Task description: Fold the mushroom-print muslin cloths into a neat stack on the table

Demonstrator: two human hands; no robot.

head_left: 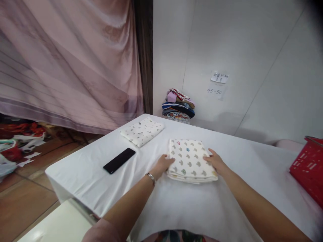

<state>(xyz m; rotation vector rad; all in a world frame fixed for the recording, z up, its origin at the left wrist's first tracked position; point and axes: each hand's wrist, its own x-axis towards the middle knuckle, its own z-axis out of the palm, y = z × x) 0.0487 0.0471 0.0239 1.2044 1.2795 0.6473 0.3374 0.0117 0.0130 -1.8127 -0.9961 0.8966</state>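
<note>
A folded white cloth [189, 160] printed with grey mushrooms, a few of them coloured, lies flat on the table in front of me. My left hand [163, 165] grips its left edge, the fingertips against the layers. On the opposite side my right hand [216, 162] holds the right edge, with the thumb over the top and a finger stretched along the side. Some fingers of both hands are hidden. Farther back to the left lies a second folded white cloth [143, 131] with a small dark print.
A black phone [119, 160] rests on the white-covered table [83, 174], left of my hands. Folded fabrics [178, 106] are stacked by the wall behind. At the far right stands a red basket [309, 168]. A pink curtain [75, 60] hangs at the left.
</note>
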